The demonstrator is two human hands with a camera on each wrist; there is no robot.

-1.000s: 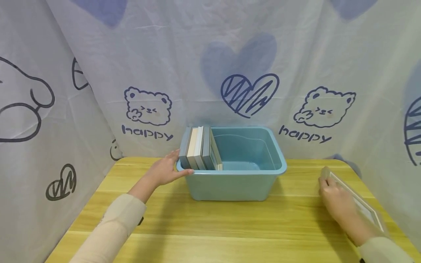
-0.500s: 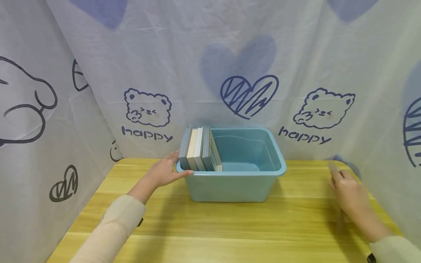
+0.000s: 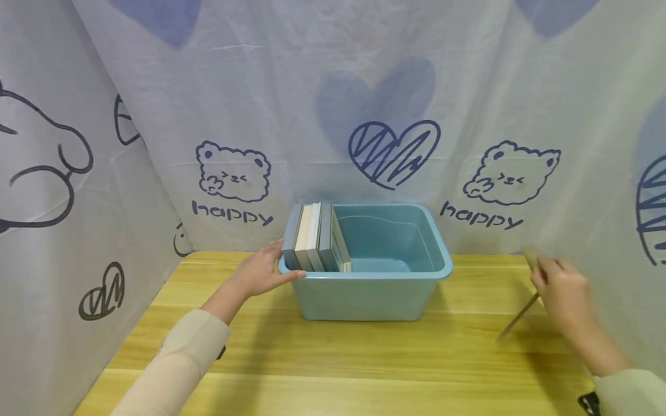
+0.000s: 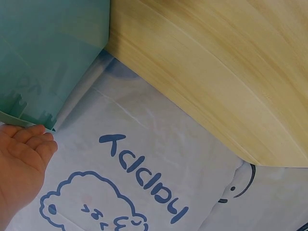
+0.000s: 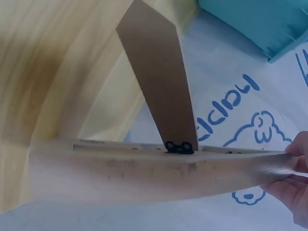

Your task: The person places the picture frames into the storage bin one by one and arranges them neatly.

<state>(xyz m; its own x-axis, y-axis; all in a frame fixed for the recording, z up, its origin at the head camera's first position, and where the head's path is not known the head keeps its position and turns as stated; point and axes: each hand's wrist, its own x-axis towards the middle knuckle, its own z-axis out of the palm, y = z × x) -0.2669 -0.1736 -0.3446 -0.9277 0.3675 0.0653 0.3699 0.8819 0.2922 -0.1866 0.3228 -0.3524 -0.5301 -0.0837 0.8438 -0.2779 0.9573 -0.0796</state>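
Observation:
My left hand (image 3: 255, 271) holds the left front corner of a blue-green plastic tub (image 3: 364, 297), thumb along the front rim. In the left wrist view, its fingers (image 4: 33, 139) curl at the rim. Several thin books or frames (image 3: 312, 240) stand upright in the tub's left end. At the right, my right hand (image 3: 569, 294) pinches a picture frame (image 5: 110, 175) by its edge. The frame is turned edge-on, and its brown stand leg (image 5: 159, 72) sticks out on a black hinge towards the tub side. The frame's face is hidden.
The tub stands on a wood-grain table (image 3: 312, 358) near the back edge. A white cloth (image 3: 307, 115) with printed hearts and bears hangs behind and along both sides. The tub's right part shows its bare floor.
My right hand has moved right and slightly up, turning the picture frame edge-on; its stand leg has come into view, swung out. My left hand and the tub stay put.

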